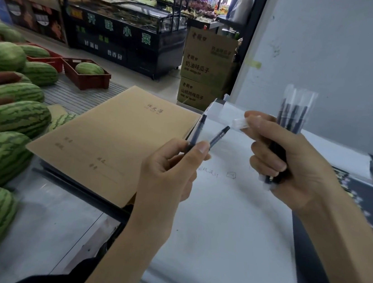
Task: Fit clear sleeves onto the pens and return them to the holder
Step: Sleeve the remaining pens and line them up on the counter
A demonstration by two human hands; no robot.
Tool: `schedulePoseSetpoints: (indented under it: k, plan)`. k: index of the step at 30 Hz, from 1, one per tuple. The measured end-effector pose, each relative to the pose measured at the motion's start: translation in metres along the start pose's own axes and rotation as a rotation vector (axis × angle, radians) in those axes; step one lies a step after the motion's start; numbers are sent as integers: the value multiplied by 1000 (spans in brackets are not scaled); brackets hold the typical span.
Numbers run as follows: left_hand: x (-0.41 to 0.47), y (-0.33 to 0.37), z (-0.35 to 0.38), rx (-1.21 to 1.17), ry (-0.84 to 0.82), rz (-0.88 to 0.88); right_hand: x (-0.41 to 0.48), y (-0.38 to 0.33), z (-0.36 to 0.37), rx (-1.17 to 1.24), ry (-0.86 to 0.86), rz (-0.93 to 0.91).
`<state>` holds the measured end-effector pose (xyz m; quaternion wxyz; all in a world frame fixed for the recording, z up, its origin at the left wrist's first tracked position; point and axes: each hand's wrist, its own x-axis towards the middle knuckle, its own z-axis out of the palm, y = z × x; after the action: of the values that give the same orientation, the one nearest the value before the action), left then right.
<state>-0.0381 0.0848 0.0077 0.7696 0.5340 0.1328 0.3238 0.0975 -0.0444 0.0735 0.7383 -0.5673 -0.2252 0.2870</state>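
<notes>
While two bare pens (220, 135) are pinched between thumb and fingers of the left hand (173, 163), their tips are pointed up and across toward the right hand (296, 165). A clear sleeve (241, 123) is pinched at the right thumb, nearly in line with the nearer pen, its free end near that tip but apart. A bundle of sleeved pens (294, 108) is gripped in the same fist.

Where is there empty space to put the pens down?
For the left hand's two pens: the white paper, right of the brown notebook, is bare. The grey counter between notebook and watermelons is free too. The far left is crowded with watermelons.
</notes>
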Motion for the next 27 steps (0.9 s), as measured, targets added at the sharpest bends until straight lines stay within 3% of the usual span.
schedulePoseSetpoints:
  k: [10,19,27]
  plan:
    - [-1,2,0,-2,-2,-5,0,1,-2,-50,-38,-53]
    - [0,1,0,2,2,-6,3,0,-7,-102,54,-85]
    - [-1,1,0,15,6,-4,1,1,-7,-125,-1,-42]
